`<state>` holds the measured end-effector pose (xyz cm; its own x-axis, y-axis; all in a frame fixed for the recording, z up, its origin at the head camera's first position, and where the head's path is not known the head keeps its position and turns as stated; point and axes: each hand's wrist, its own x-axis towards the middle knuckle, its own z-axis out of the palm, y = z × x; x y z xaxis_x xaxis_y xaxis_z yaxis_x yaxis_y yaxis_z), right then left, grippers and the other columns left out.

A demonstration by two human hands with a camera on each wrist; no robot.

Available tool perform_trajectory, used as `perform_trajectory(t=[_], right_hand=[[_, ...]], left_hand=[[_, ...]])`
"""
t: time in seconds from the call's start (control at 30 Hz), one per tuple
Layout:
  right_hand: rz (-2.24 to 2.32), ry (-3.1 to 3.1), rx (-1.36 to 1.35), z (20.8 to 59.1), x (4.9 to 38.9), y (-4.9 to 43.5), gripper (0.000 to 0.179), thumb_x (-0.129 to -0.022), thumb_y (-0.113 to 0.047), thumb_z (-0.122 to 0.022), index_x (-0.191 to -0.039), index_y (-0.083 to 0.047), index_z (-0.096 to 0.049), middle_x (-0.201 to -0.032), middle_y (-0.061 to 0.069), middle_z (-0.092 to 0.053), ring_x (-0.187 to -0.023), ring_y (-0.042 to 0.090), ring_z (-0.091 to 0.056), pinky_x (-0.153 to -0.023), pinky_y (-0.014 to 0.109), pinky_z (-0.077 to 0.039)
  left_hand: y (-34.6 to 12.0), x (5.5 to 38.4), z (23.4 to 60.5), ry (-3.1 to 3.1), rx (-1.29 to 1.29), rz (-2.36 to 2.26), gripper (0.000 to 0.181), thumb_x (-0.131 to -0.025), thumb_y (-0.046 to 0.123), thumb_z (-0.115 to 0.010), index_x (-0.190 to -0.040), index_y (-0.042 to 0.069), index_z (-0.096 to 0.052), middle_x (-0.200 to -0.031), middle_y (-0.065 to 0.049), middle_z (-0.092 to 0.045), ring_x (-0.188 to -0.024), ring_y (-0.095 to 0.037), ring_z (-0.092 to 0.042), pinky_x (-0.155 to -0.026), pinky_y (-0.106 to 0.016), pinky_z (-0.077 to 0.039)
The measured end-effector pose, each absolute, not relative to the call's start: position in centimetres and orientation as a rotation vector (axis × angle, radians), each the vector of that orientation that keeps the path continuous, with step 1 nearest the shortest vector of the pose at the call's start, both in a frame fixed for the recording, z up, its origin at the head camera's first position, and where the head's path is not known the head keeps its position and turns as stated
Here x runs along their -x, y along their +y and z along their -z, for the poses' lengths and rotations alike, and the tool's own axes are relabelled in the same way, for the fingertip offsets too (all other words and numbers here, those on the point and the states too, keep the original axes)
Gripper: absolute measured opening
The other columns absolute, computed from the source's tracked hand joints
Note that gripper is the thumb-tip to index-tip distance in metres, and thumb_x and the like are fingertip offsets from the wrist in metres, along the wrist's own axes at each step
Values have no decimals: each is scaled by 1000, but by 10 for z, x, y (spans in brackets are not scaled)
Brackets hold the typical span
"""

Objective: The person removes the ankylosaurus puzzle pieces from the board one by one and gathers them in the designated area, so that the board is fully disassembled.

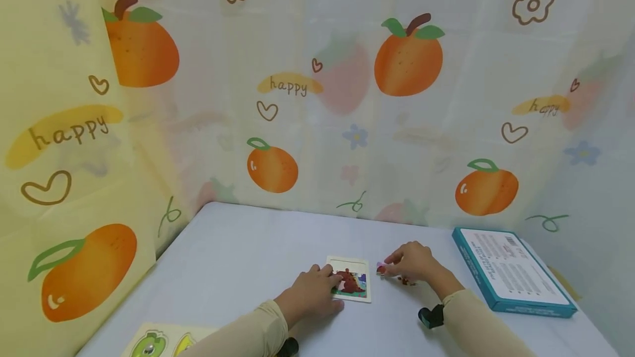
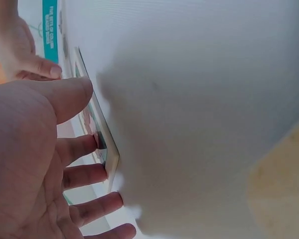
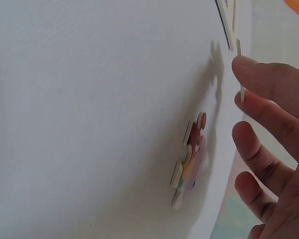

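A small framed jigsaw board (image 1: 367, 293) with a reddish-brown animal picture lies on the white table. My left hand (image 1: 313, 293) rests at its left side, fingers nearly straight; in the left wrist view, fingertips touch the board's edge (image 2: 111, 144) while the thumb is held above it. To the right of the board, my right hand (image 1: 415, 262) pinches a thin jigsaw piece (image 3: 241, 93) between thumb and index finger, the other fingers loosely bent. Another jigsaw piece or small joined cluster (image 3: 193, 159) lies on the table below that hand, partly covered by it in the head view.
A teal-edged flat box (image 1: 516, 269) with a printed white face lies at the table's right. At the front left, a pale board (image 1: 166, 337) with green and yellow shapes is partly behind the left sleeve. A fruit-patterned curtain (image 1: 307, 142) hangs behind the table.
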<state>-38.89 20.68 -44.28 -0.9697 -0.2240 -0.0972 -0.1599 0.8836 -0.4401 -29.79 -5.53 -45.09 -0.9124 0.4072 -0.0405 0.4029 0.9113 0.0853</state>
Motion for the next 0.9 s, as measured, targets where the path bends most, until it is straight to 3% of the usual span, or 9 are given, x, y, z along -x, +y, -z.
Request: perform_trajectory(t=[0.27, 0.6, 0.9], right_hand=[[579, 2939, 348, 451, 387, 211, 19, -70, -36, -88, -86, -29, -81, -85, -6, -59, -93, 21, -43, -76, 43, -35], [533, 3001, 448, 450, 385, 204, 33, -69, -38, -88, -99, -28, -80, -84, -7, -57, -89, 18, -43, -77, 42, -34], [413, 3038, 556, 445, 379, 191, 23, -74, -36, -86, -92, -23, -81, -80, -8, -57, -85, 17, -44, -76, 41, -34]], left_hand=[[-56, 296, 448, 3023, -659, -112, 57, -86, 54, -66, -133, 22, -61, -120, 0, -54, -100, -21, -50, -76, -42, -48], [-54, 296, 447, 3027, -672, -90, 57, -86, 54, -66, -132, 21, -61, -119, -1, -54, -97, -21, -50, -74, -41, -47], [-53, 303, 452, 3032, -659, -93, 56, -86, 54, -66, -131, 21, -62, -111, 0, -54, -91, -19, -48, -71, -38, -46]])
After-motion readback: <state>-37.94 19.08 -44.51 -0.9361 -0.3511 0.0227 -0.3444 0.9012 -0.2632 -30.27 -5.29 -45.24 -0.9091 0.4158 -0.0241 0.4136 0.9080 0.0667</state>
